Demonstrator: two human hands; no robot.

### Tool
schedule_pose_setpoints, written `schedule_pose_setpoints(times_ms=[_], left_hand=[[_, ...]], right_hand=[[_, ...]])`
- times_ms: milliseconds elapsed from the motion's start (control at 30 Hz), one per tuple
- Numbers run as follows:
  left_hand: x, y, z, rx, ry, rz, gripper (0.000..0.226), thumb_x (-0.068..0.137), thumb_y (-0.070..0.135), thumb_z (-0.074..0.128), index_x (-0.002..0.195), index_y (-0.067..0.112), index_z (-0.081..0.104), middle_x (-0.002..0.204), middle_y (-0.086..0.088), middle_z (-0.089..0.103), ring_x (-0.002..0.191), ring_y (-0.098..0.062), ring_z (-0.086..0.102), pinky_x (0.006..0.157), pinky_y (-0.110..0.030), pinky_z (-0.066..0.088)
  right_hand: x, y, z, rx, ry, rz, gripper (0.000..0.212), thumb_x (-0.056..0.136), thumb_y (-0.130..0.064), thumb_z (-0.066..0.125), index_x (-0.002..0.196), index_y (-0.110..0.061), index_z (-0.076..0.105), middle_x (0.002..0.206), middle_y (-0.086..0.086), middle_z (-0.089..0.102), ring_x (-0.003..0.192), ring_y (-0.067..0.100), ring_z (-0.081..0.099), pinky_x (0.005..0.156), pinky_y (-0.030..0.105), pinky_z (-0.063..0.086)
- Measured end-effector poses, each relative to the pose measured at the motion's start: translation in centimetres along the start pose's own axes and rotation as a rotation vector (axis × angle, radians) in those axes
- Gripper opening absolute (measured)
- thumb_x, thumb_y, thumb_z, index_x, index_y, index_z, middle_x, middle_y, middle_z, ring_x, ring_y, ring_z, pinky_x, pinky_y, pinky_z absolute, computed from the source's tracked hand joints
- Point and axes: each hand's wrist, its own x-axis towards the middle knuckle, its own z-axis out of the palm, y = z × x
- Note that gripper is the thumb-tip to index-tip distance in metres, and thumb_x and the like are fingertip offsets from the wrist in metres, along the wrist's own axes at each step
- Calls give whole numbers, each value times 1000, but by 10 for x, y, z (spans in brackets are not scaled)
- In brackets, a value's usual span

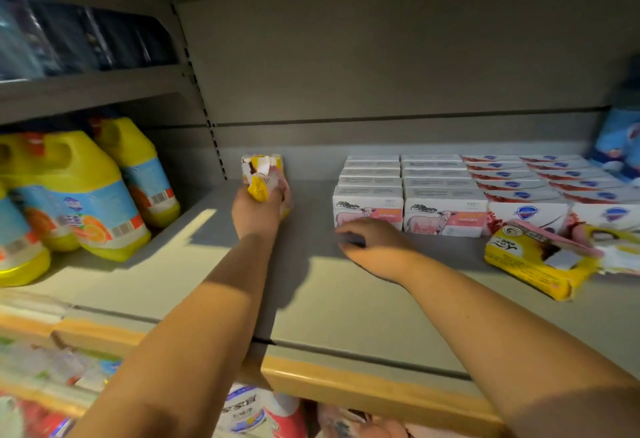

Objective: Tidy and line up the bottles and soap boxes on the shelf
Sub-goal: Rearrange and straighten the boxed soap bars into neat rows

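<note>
Grey shelf (346, 299): L hand (258, 210) grips yellow soap pack (260, 169) far back; R hand (374, 243) relaxed, empty, just near of sheep boxes (408, 212).

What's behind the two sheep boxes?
More white boxes stand in rows behind the sheep boxes, back toward the wall. Only their tops show; their fronts are covered.
</note>
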Motion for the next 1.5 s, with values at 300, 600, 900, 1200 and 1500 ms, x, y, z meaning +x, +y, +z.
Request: schedule_pose_setpoints(times_ms=[300, 600, 900, 1200, 1500], left_hand=[[-88, 52, -18, -766, -510, -302, 21, 88, 24, 61, 104, 12, 68, 97, -11, 73, 87, -27, 70, 72, -38, 57], [-131, 54, -17, -426, -887, 144, 17, 97, 27, 47, 108, 22, 59, 99, 2, 68, 89, -4, 65, 78, -24, 52], [-130, 38, -1, 240, -849, 435, 38, 100, 38, 38, 85, 13, 62, 89, -1, 63, 88, -21, 56, 79, -32, 41], [-132, 34, 0, 864, -588, 624, 34, 87, 42, 48, 102, 13, 58, 105, -11, 60, 102, -33, 51, 82, -37, 43], [-131, 36, -2, 788, -632, 585, 27, 86, 34, 49, 99, 11, 57, 103, -11, 57, 94, -31, 53, 78, -37, 47]], right_hand=[[-29, -33, -28, 854, 116, 302, 9, 85, -33, 66, 91, -27, 63, 106, 0, 66, 96, 14, 64, 86, 26, 53], [-81, -23, -49, 820, 173, 227, 22, 81, -29, 71, 100, -33, 60, 105, -1, 70, 99, 18, 66, 89, 38, 52], [-139, 26, -91, -497, 358, 15, 42, 83, -21, 63, 124, -27, 58, 123, 4, 56, 112, 26, 50, 82, 34, 44], [-137, 19, -92, -951, 221, 342, 39, 92, -15, 46, 131, -18, 43, 128, 11, 47, 118, 29, 45, 80, 35, 41], [-124, 10, -89, -939, 179, 407, 46, 89, -42, 48, 128, -17, 49, 129, 9, 51, 120, 30, 43, 93, 41, 37]])
